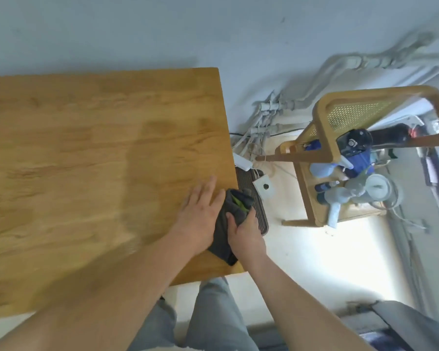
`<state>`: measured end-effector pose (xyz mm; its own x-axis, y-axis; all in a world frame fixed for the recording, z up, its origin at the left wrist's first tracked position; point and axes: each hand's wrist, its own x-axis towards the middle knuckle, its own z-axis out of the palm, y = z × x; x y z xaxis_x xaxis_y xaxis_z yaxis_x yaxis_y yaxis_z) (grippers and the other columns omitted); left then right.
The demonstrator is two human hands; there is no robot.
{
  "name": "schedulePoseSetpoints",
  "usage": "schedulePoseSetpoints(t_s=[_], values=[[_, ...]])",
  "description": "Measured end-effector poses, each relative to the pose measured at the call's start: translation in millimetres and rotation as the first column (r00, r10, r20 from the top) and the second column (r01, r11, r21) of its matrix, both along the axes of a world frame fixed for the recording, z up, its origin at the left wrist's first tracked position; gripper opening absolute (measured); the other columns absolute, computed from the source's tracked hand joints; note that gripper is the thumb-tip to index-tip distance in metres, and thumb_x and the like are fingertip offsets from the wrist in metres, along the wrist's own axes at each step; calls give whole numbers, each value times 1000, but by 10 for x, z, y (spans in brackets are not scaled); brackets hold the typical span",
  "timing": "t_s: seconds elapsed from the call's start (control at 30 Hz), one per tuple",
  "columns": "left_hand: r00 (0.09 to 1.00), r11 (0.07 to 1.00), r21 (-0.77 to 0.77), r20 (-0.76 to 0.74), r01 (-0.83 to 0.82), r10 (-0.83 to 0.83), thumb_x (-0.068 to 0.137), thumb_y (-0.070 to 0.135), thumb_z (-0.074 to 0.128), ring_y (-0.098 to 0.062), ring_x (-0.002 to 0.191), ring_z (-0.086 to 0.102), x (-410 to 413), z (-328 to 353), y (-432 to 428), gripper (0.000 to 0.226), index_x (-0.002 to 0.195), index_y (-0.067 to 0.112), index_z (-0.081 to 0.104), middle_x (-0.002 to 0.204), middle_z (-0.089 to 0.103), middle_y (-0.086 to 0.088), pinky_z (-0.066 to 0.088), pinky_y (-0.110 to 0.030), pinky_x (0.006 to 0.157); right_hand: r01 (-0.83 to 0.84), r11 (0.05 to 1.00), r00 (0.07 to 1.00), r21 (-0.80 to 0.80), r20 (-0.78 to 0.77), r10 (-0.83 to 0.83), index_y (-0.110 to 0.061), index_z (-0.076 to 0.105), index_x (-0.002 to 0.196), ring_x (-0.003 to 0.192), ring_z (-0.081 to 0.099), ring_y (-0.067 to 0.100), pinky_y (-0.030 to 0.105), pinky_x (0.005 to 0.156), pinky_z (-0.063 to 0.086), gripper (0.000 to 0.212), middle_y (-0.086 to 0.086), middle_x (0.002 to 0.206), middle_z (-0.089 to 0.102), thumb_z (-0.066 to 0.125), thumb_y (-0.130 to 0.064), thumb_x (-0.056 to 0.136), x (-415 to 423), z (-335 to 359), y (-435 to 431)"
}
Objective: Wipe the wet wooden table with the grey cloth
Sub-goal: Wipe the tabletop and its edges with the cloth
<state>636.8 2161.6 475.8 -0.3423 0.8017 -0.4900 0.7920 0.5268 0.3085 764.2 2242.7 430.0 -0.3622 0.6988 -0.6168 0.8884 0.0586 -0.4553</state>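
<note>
The wooden table (86,160) fills the left of the head view, with darker damp patches across its middle. A grey cloth (226,224) with a green patch lies bunched at the table's right edge near the front corner. My right hand (246,234) grips the cloth, thumb on top and fingers curled over the table's edge side. My left hand (200,214) lies flat on the tabletop with straight fingers, its edge touching the cloth's left side.
A wooden chair (340,148) loaded with bottles and bags stands to the right of the table. Cables, a power strip (242,162) and a dark mat (254,196) lie on the floor between them. My grey trouser legs (213,312) are below the table's front edge.
</note>
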Motion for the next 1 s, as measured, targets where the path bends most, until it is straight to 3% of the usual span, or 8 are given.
schedulePoseSetpoints(t_s=[0.13,0.27,0.33,0.43,0.5,0.67,0.87,1.0], values=[[994,996,38,73,81,-84,97,16,55,-31,155,-10,294,142,-507,81,161,26,5,165,-29,-1,5,-47,125,51,996,998,74,29,-53,-15,26,157,134,52,37,49,97,48,70,12,151,44,39,-57,104,339,33,-389],[989,998,19,141,52,-54,98,11,52,-29,155,-11,292,301,-1047,82,160,33,4,163,-32,10,12,-50,124,94,976,979,195,163,-127,-12,30,152,123,58,38,47,89,50,59,17,145,48,39,-48,107,613,109,-884],[990,999,16,134,31,-33,99,11,50,-29,155,-10,201,331,-1259,79,161,30,5,165,-29,8,13,-50,126,-35,944,985,328,170,-23,-9,34,151,130,51,42,51,99,48,55,21,148,45,50,-35,104,692,76,-1208],[993,1000,16,114,12,-14,101,15,47,-32,155,2,27,340,-1442,69,161,23,14,170,-6,-3,12,-47,126,-398,829,913,393,260,315,-6,44,153,145,34,49,57,116,24,73,27,158,40,68,-28,87,579,-94,-1503],[990,1000,-12,139,-29,30,102,19,47,-34,153,14,-67,355,-1505,66,161,21,18,170,6,-7,18,-44,125,-548,748,836,373,254,486,-12,39,157,151,29,45,57,120,17,84,23,165,33,73,-36,84,332,-84,-1517],[977,993,-17,178,-114,115,101,24,49,-31,148,27,-306,271,-1467,62,159,21,26,168,14,-7,29,-43,120,-689,671,725,274,250,641,-28,-9,165,158,-20,33,51,125,-9,78,10,171,-22,34,-54,106,-350,20,-996],[958,972,4,170,-235,231,101,27,53,-26,148,26,-680,243,-1285,63,158,21,26,167,17,-6,31,-40,120,-712,655,702,253,253,665,-30,-12,165,157,-24,28,50,127,-11,77,7,171,-23,27,-60,106,-1295,17,-343],[936,949,-14,163,-315,313,103,26,49,-26,153,16,-965,276,-1224,63,160,21,21,170,6,-5,24,-38,123,-729,644,684,233,259,682,-30,-10,165,157,-23,27,50,127,-10,76,7,172,-22,26,-61,106,-1956,66,13]])
